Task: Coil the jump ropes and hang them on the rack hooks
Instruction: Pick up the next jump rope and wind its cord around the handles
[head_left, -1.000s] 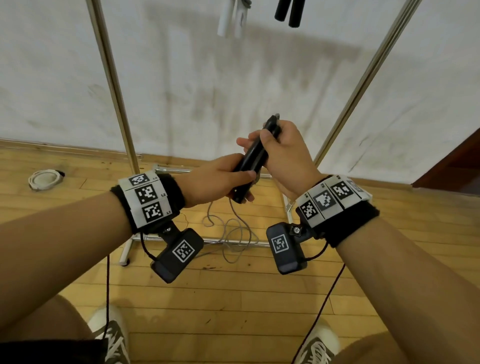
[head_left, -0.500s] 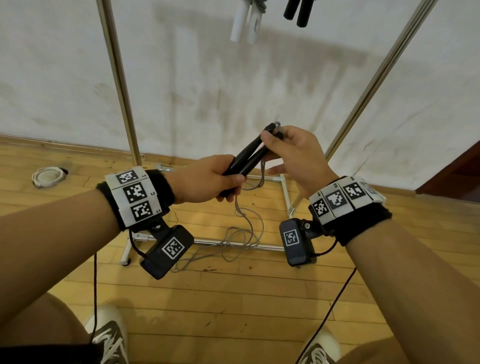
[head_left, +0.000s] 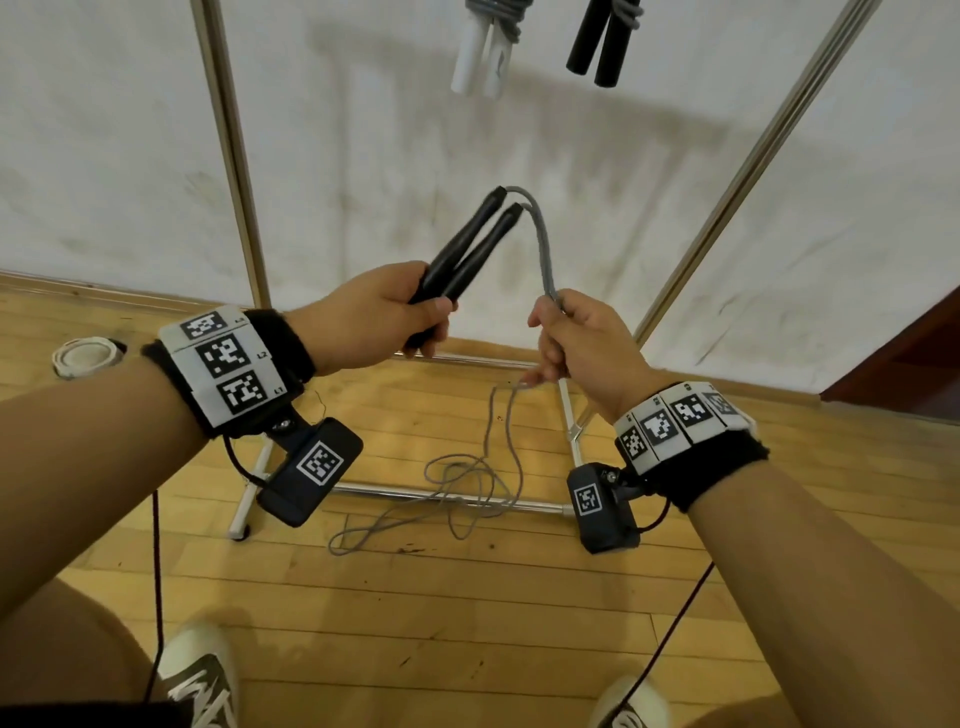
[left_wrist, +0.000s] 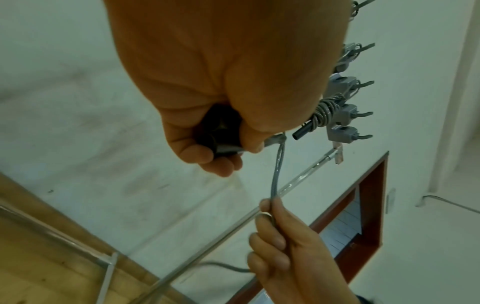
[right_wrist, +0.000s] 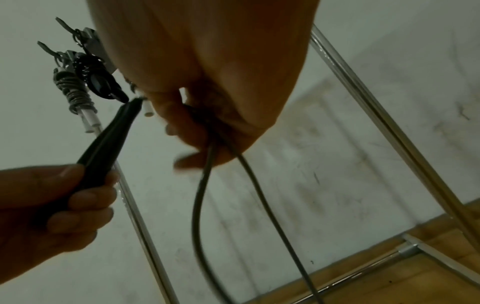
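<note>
1. Left hand (head_left: 363, 322) now grips both black handles (head_left: 467, 244) alone, side by side, tips up toward the wall.
2. Right hand (head_left: 576, 348) has left the handles and slid down; it now pinches the doubled grey cord (head_left: 543, 249) a short way below them. Half a second ago both hands were on the handles.
3. Reads as handles paired, coiling about to start; no loops made yet.
4. Rest of the cord lies slack on the floor (head_left: 415, 597), draped over the rack base bar (head_left: 405, 491). It may snag there when pulled.
5. Two coiled ropes, white handles (head_left: 480, 57) and black handles (head_left: 597, 44), already hang above.
6. Free hooks (left_wrist: 363, 134) show on the rack; open room between the uprights.
</note>
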